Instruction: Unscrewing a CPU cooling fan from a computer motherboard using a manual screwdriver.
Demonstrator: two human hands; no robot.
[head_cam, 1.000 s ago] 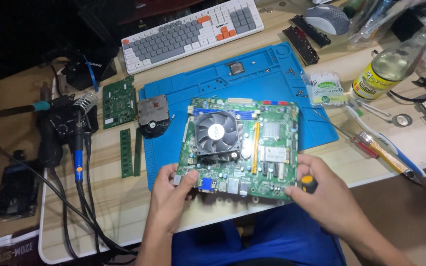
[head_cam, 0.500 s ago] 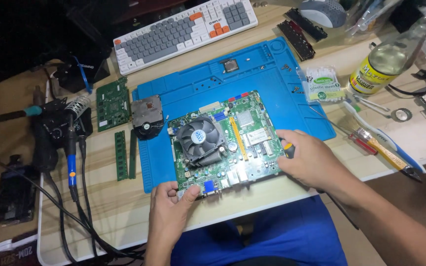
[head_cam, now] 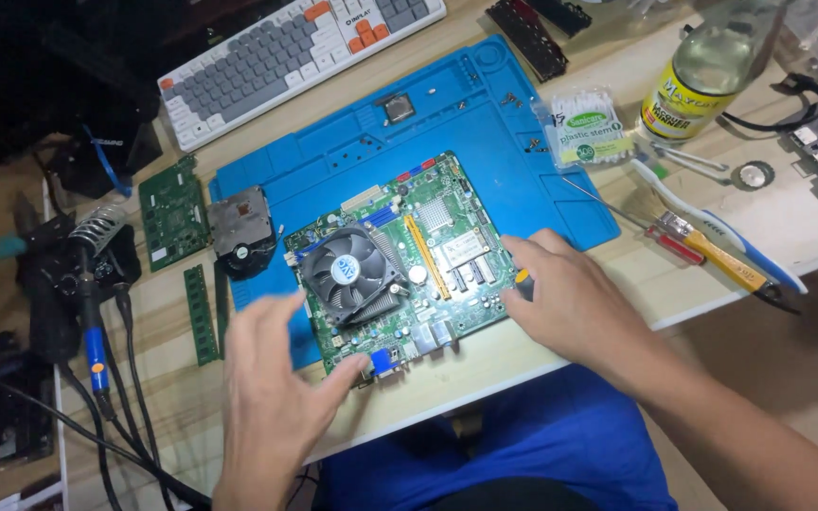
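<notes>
Both hands [head_cam: 272, 397] [head_cam: 570, 303] flank motherboard [head_cam: 400, 260], port edge toward person

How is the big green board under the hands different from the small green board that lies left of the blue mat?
The big green board lies on the blue mat; the small green board lies on the bare wooden table. The big one carries a black fan cooler; the small one shows none. The left hand and right hand touch the big one; nobody touches the small one. Both are green circuit boards, lying flat.
</notes>
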